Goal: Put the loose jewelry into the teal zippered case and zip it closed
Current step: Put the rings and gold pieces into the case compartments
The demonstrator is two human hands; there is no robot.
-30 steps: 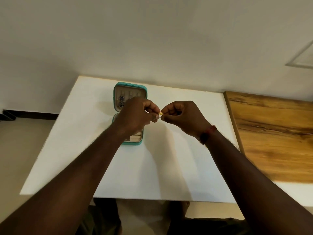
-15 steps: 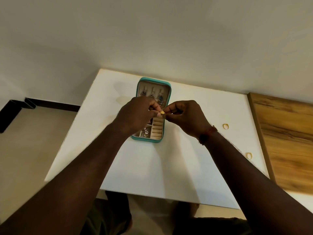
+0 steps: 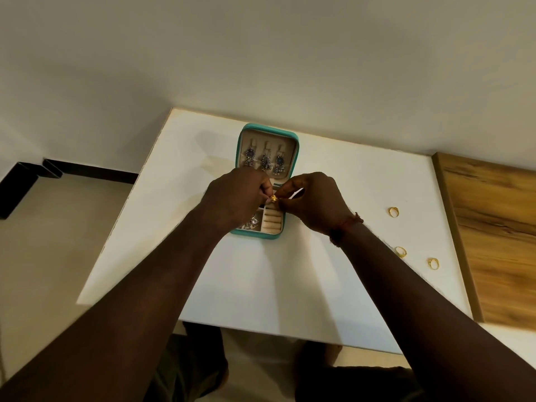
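White counter (image 3: 261,285) against a plain wall, with a wooden slab (image 3: 499,242) butted up to its right edge. The teal case (image 3: 239,146) lies open toward the far edge. Its lid is flat back with three dangly earrings (image 3: 265,161) hung in it. The tray half has beige ring rolls (image 3: 271,220) and some silvery bits (image 3: 253,222) in the compartment to their left.

Both hands are over the tray. The left hand (image 3: 235,198) and right hand (image 3: 316,201) each pinch the same small gold piece (image 3: 273,199) at the fingertips, so each grip is closed tight on it, other fingers curled in. It sits just above the ring rolls, can't tell if it touches them.

Three gold rings (image 3: 393,212) lie loose near the right edge, well apart from the case, two of them closer to the near edge. Red thread band (image 3: 346,227) on the right wrist.

Versus half a second back: same two-handed pinch over the case, but a third ring has come into view and the hands cover less of the earrings.
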